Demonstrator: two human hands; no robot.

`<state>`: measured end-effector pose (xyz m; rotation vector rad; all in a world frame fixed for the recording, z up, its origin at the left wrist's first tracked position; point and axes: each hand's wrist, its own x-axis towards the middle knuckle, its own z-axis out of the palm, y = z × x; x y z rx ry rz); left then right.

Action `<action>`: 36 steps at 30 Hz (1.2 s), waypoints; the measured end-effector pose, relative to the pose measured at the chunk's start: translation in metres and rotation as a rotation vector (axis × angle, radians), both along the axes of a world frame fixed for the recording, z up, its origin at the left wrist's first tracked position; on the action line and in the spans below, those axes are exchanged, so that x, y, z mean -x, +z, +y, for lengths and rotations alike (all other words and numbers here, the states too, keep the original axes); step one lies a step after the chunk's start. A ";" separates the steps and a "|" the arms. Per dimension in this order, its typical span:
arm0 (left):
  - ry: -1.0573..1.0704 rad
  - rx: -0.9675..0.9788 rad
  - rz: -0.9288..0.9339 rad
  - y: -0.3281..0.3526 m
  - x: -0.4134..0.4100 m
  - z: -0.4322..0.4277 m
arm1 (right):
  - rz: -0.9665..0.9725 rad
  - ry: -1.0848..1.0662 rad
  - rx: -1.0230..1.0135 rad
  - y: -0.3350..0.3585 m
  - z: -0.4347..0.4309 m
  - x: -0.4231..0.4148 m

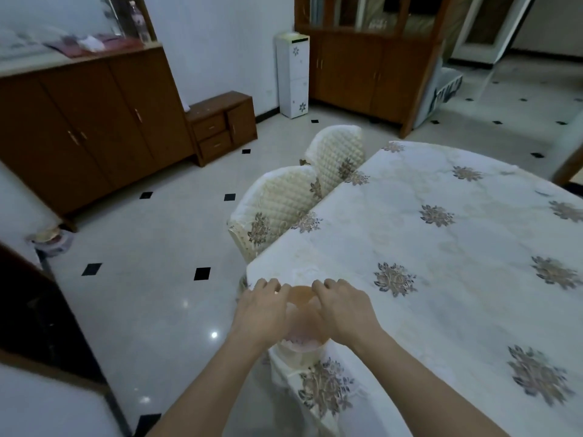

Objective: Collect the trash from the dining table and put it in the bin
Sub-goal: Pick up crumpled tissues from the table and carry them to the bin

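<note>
Both your hands are at the near left corner of the counter (441, 247), curled around a small pale, translucent cup-like thing (302, 313) that looks like the trash. Your left hand (260, 313) wraps its left side and your right hand (344, 310) its right, fingers bent over the rim; each grip is partly closed against it, though how firmly you cannot tell from here. The thing hangs right at the edge of the counter, above the draped tablecloth (325, 386).

The rest of the cloth shows no other litter. What may be the bin (50, 241) sits on the floor at the far left, against the dark cabinet (79, 127), well apart from you.

The risk is the carry: thin plastic may buckle if you squeeze, and any dregs would spill on the cloth or the glossy tiles. Your fingertips are also close to the cloth edge, so you could drag it along as you lift
</note>
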<state>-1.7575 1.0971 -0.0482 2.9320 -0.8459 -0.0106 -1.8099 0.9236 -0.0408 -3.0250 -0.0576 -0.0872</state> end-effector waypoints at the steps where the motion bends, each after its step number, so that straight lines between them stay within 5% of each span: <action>1: 0.005 -0.006 0.009 0.000 0.000 0.000 | -0.003 0.006 0.002 -0.001 -0.002 0.002; 22: 0.116 0.113 -0.259 0.038 0.015 0.022 | -0.155 0.057 -0.030 0.040 0.001 0.000; 36: 0.544 0.089 -0.329 0.065 0.057 0.138 | -0.271 0.484 -0.155 0.069 0.105 -0.048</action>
